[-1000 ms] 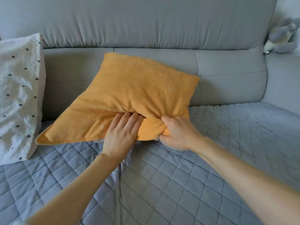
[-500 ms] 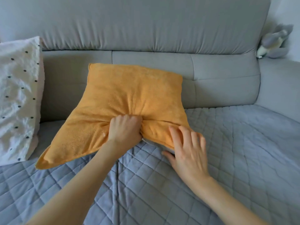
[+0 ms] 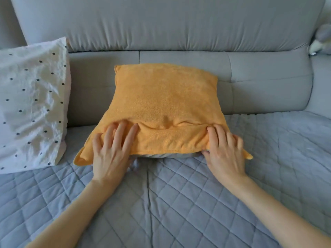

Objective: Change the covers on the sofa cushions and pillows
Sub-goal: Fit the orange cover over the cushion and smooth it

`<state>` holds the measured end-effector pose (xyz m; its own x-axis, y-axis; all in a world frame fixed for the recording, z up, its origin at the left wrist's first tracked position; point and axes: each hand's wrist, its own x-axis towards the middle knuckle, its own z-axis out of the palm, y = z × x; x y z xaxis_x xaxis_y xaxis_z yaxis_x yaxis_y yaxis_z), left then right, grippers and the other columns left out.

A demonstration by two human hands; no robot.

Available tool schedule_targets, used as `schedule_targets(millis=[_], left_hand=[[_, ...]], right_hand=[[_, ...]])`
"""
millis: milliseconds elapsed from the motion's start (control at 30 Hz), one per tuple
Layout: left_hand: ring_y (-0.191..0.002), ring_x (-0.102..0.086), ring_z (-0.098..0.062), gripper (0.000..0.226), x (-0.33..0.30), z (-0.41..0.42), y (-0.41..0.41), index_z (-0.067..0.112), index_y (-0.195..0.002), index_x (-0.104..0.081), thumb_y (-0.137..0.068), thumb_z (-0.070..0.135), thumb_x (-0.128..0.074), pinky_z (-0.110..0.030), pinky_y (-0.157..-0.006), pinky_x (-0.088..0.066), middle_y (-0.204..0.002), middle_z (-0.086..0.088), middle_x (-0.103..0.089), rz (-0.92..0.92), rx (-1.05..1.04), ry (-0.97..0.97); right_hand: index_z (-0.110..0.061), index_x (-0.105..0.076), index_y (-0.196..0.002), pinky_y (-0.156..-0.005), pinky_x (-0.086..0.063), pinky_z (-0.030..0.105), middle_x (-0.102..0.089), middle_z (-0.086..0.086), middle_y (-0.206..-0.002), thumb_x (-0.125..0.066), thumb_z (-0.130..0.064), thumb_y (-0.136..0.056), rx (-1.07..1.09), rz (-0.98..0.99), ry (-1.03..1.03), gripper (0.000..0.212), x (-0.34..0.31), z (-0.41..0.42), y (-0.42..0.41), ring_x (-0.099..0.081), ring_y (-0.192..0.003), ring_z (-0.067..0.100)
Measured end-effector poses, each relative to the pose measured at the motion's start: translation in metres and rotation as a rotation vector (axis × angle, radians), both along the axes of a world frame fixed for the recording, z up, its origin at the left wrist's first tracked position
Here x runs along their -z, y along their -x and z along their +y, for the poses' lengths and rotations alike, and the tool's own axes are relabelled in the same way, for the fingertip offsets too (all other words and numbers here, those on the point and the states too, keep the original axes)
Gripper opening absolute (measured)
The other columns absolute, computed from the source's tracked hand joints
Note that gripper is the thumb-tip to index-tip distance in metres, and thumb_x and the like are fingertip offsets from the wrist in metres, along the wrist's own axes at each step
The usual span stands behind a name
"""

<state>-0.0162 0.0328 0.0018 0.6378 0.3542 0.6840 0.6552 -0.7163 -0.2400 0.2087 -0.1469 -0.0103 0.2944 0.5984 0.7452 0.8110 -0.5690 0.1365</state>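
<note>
An orange terry-cloth pillow [image 3: 164, 104] lies on the quilted seat, its far edge leaning on the sofa back. A strip of grey-white inner fabric [image 3: 166, 155] shows under its near edge. My left hand [image 3: 111, 149] rests flat on the near left part of the pillow, fingers spread. At the near right corner my right hand [image 3: 223, 151] lies over the edge, fingers on top and thumb tucked under the cover.
A white pillow with black dots [image 3: 30, 102] leans at the left. The grey sofa back [image 3: 161, 25] runs behind. A blue-grey quilted throw [image 3: 179, 203] covers the seat. A grey soft toy [image 3: 322, 40] sits on the right armrest.
The pillow has turned square to me and lies flatter. My left hand went from a fist in the cover to flat and spread; my right hand moved onto the near right corner.
</note>
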Motion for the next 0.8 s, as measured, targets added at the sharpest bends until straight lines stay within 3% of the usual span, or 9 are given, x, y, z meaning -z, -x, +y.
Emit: schedule_targets(millis=[133, 200, 300, 400, 467, 533, 600, 700, 800], left_hand=[[-0.083, -0.056, -0.034, 0.054, -0.007, 0.016, -0.018, 0.002, -0.112, -0.054, -0.064, 0.004, -0.077, -0.043, -0.063, -0.041, -0.098, -0.013, -0.059, -0.021, -0.018, -0.076], [-0.061, -0.054, -0.03, 0.036, -0.012, 0.022, -0.029, 0.004, -0.09, -0.056, -0.059, -0.004, -0.073, -0.036, -0.051, -0.04, -0.073, -0.009, -0.056, -0.026, -0.016, -0.006], [-0.049, -0.054, -0.029, 0.027, -0.019, 0.019, -0.044, 0.008, -0.072, -0.053, -0.057, -0.006, -0.071, -0.029, -0.042, -0.032, -0.06, -0.008, -0.054, -0.077, -0.061, 0.214], [-0.062, -0.058, -0.032, 0.009, -0.034, 0.005, -0.046, 0.012, -0.079, -0.053, -0.075, 0.005, -0.058, -0.031, -0.051, -0.033, -0.072, -0.007, -0.06, -0.038, -0.18, 0.473], [-0.068, -0.057, -0.029, 0.007, -0.044, 0.0, -0.032, 0.018, -0.083, -0.05, -0.08, 0.014, -0.055, -0.031, -0.056, -0.034, -0.08, -0.002, -0.062, 0.054, -0.178, 0.456], [-0.061, -0.057, -0.024, 0.023, -0.05, -0.01, -0.008, 0.02, -0.086, -0.056, -0.069, 0.017, -0.07, -0.028, -0.05, -0.033, -0.075, 0.002, -0.061, 0.099, -0.058, 0.399], [-0.059, -0.061, -0.023, 0.039, -0.04, -0.026, 0.019, 0.017, -0.093, -0.063, -0.058, 0.02, -0.079, -0.026, -0.044, -0.038, -0.075, 0.001, -0.063, 0.069, 0.1, 0.319], [-0.086, -0.062, -0.028, 0.044, -0.015, -0.051, 0.053, 0.009, -0.117, -0.056, -0.084, 0.036, -0.048, -0.037, -0.064, -0.047, -0.106, -0.008, -0.064, 0.051, 0.172, 0.131], [-0.107, -0.055, -0.029, 0.063, -0.017, -0.06, 0.063, 0.004, -0.131, -0.05, -0.08, 0.04, -0.046, -0.043, -0.081, -0.041, -0.124, -0.012, -0.057, 0.077, 0.105, 0.09]], right_hand=[[-0.008, -0.047, -0.109, -0.06, -0.048, 0.04, -0.06, 0.014, -0.088, -0.085, -0.028, -0.058, -0.116, -0.146, -0.025, 0.067, -0.004, 0.013, -0.028, -0.059, -0.072, 0.031], [-0.008, -0.046, -0.102, -0.05, -0.049, 0.035, -0.058, 0.014, -0.079, -0.087, -0.025, -0.054, -0.15, -0.128, -0.012, 0.065, -0.005, 0.023, -0.035, -0.059, -0.065, 0.031], [-0.009, -0.045, -0.093, -0.036, -0.038, 0.026, -0.055, 0.01, -0.066, -0.088, -0.015, -0.049, -0.108, -0.046, 0.015, 0.062, -0.006, 0.034, -0.028, -0.057, -0.052, 0.028], [-0.008, -0.049, -0.086, -0.033, -0.028, 0.023, -0.053, 0.007, -0.051, -0.089, -0.015, -0.042, -0.103, 0.051, 0.048, 0.06, -0.014, 0.03, -0.019, -0.052, -0.037, 0.028], [-0.011, -0.053, -0.083, -0.033, -0.028, 0.022, -0.054, 0.004, -0.046, -0.091, -0.022, -0.04, -0.143, 0.066, 0.066, 0.058, -0.024, 0.019, -0.013, -0.052, -0.033, 0.027], [-0.014, -0.051, -0.087, -0.033, -0.032, 0.023, -0.057, 0.001, -0.05, -0.092, -0.027, -0.041, -0.202, 0.073, 0.074, 0.063, -0.03, 0.0, -0.004, -0.054, -0.037, 0.025], [-0.017, -0.047, -0.093, -0.036, -0.037, 0.025, -0.06, 0.002, -0.061, -0.088, -0.016, -0.045, -0.27, 0.123, 0.038, 0.063, -0.029, -0.026, 0.009, -0.059, -0.047, 0.024], [-0.016, -0.056, -0.102, -0.062, -0.05, 0.03, -0.065, 0.002, -0.088, -0.079, 0.002, -0.05, -0.345, 0.115, 0.003, 0.06, -0.022, -0.063, 0.032, -0.063, -0.073, 0.022], [-0.008, -0.066, -0.104, -0.086, -0.044, 0.033, -0.068, 0.005, -0.103, -0.076, 0.007, -0.053, -0.328, 0.045, -0.012, 0.054, -0.021, -0.072, 0.044, -0.065, -0.093, 0.023]])
